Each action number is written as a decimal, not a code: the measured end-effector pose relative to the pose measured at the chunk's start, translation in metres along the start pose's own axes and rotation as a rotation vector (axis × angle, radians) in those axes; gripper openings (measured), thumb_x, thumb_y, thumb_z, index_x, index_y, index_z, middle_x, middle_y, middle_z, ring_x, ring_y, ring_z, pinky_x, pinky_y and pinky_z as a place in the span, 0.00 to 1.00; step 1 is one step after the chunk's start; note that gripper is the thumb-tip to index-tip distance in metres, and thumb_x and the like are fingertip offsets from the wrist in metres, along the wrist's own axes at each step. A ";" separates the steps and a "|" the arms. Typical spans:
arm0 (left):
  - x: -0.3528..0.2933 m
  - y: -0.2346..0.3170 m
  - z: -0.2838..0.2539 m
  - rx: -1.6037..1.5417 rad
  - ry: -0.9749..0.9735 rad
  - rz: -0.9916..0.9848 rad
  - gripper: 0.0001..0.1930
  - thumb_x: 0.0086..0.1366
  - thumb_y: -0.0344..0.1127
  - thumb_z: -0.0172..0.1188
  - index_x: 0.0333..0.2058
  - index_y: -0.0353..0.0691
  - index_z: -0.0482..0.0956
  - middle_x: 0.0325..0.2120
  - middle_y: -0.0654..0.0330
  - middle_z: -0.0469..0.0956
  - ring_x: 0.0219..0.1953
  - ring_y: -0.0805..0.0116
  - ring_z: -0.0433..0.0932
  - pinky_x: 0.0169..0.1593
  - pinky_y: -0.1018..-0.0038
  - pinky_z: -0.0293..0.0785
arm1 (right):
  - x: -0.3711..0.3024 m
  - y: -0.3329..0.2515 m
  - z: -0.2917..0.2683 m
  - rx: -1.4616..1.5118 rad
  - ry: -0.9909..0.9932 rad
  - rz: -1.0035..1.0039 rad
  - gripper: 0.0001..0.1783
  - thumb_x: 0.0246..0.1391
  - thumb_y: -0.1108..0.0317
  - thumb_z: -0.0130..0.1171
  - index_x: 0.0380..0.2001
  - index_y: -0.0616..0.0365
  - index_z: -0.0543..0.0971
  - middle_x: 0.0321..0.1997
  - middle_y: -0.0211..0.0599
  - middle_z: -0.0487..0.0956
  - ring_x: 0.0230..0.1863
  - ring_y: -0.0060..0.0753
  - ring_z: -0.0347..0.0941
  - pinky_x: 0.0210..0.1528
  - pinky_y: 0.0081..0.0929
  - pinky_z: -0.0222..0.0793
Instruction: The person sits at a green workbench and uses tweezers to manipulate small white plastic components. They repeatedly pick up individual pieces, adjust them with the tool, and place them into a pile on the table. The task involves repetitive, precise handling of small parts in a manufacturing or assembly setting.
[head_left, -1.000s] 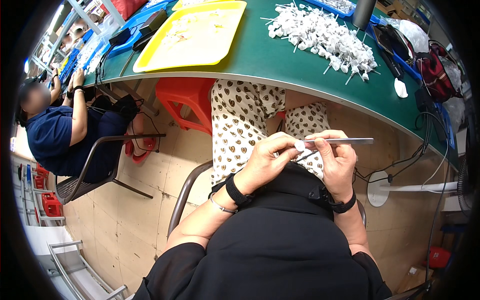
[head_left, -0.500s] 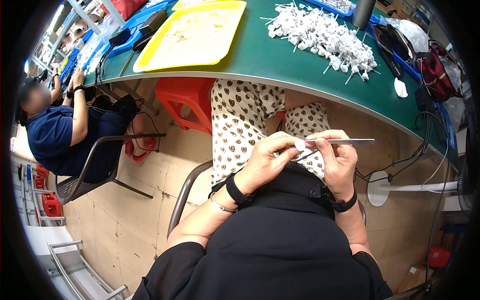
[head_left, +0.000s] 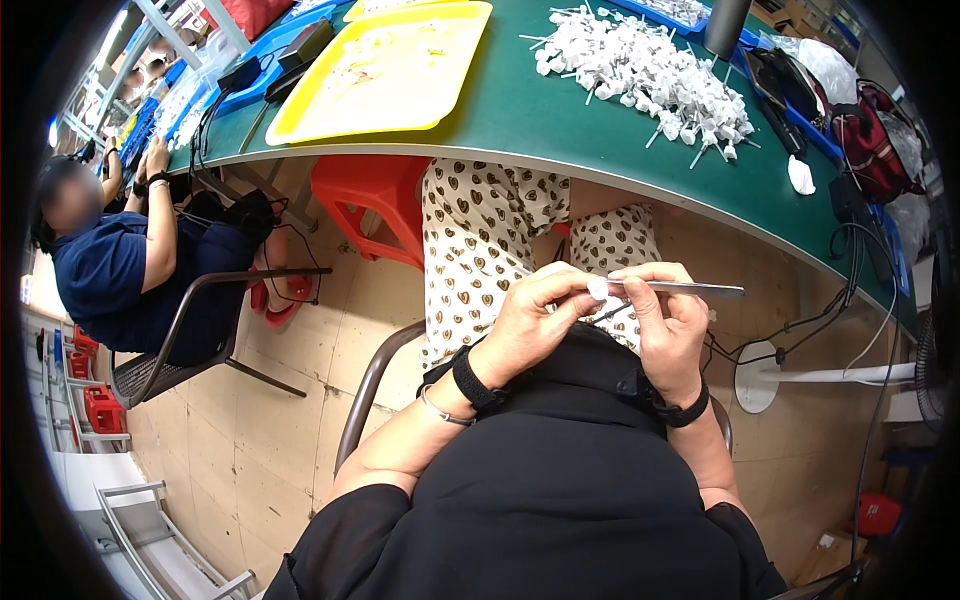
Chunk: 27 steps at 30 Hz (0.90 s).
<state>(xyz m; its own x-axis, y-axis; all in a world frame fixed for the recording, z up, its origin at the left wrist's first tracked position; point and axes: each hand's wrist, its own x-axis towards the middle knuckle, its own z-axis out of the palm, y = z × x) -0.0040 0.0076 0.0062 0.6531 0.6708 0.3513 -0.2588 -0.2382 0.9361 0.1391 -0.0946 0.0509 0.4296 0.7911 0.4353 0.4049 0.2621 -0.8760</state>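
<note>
Over my lap, my left hand (head_left: 530,318) pinches a small white plastic piece (head_left: 598,289) between thumb and fingertips. Close beside it, my right hand (head_left: 672,325) is closed on a thin, flat metal tool (head_left: 718,290), which lies nearly level and sticks out to the right past the fingers. The tool's inner end meets or nearly touches the white piece; the fingers hide the exact contact. Beyond both hands, a heap of similar white pieces with thin stems (head_left: 640,75) lies on the green table (head_left: 520,125).
A yellow tray (head_left: 360,128) with small bits stands on the table at left. Blue trays and a dark red bag (head_left: 872,150) sit at far right. Under the table is a red stool (head_left: 372,195). A seated co-worker (head_left: 150,260) is at left; a white fan stand (head_left: 756,378) at right.
My right hand has shifted slightly left, and the tool's outer end has dipped a little. The left hand keeps its pinch on the white piece, almost still.
</note>
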 end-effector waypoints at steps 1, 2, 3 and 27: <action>0.000 -0.001 0.000 0.010 0.004 0.009 0.09 0.65 0.21 0.65 0.43 0.35 0.86 0.33 0.59 0.82 0.34 0.71 0.82 0.38 0.76 0.79 | 0.000 0.000 0.000 -0.005 -0.002 0.001 0.04 0.66 0.76 0.61 0.39 0.65 0.82 0.36 0.35 0.84 0.35 0.24 0.81 0.36 0.22 0.75; 0.000 -0.002 0.000 0.019 0.007 0.018 0.09 0.64 0.20 0.65 0.43 0.35 0.85 0.33 0.59 0.82 0.34 0.70 0.83 0.38 0.76 0.79 | 0.000 -0.001 0.000 -0.010 -0.005 0.003 0.03 0.65 0.76 0.61 0.38 0.65 0.82 0.36 0.35 0.84 0.34 0.24 0.81 0.35 0.22 0.74; -0.001 -0.003 0.001 0.029 0.011 0.027 0.09 0.64 0.20 0.65 0.43 0.35 0.85 0.33 0.58 0.82 0.34 0.70 0.83 0.38 0.75 0.79 | 0.000 -0.002 0.000 -0.015 -0.007 0.005 0.03 0.65 0.76 0.61 0.38 0.64 0.83 0.36 0.34 0.84 0.34 0.23 0.80 0.35 0.22 0.74; 0.001 -0.001 -0.002 0.179 0.009 0.127 0.05 0.65 0.21 0.66 0.39 0.34 0.85 0.34 0.58 0.83 0.33 0.71 0.82 0.37 0.76 0.80 | 0.000 -0.008 0.000 0.056 -0.006 -0.020 0.06 0.65 0.75 0.62 0.40 0.68 0.83 0.38 0.36 0.85 0.34 0.24 0.81 0.36 0.21 0.74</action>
<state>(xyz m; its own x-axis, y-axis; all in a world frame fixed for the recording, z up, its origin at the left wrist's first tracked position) -0.0048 0.0099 0.0058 0.6169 0.6332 0.4674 -0.2078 -0.4418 0.8727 0.1359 -0.0965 0.0584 0.4169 0.7887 0.4518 0.3677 0.3083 -0.8774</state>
